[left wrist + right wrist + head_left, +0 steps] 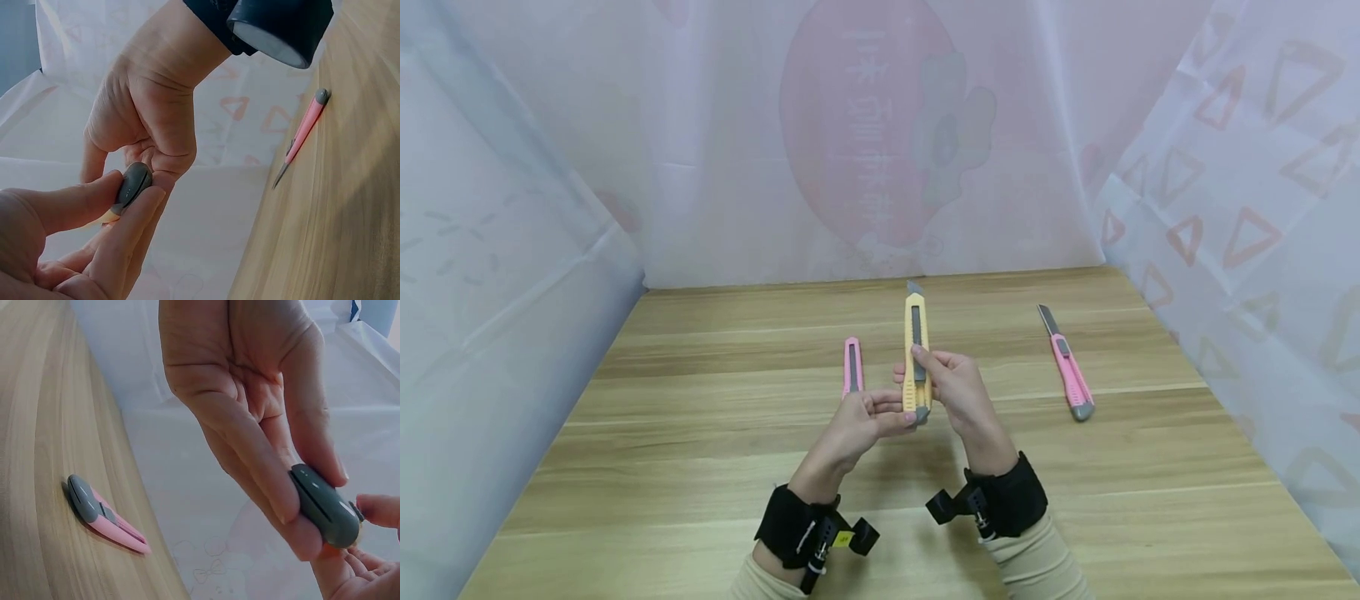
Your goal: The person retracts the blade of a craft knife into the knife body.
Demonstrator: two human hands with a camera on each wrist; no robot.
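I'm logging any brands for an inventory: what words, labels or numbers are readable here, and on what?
None can be read.
Translucent white backdrop curtain: faint characters on its pink round print, reversed and blurred.
Small yellow tag on the black left wrist strap: too small.
Yellow utility knife: no marking visible.

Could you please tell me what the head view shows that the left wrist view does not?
Only the head view shows the whole yellow utility knife with its blade tip out, a pink knife lying left of the hands, and both wrist straps. Only the left wrist view shows the yellow knife's grey end cap up close, pinched by left hand fingers. Both show the right hand, the wooden table and the right-side pink knife.
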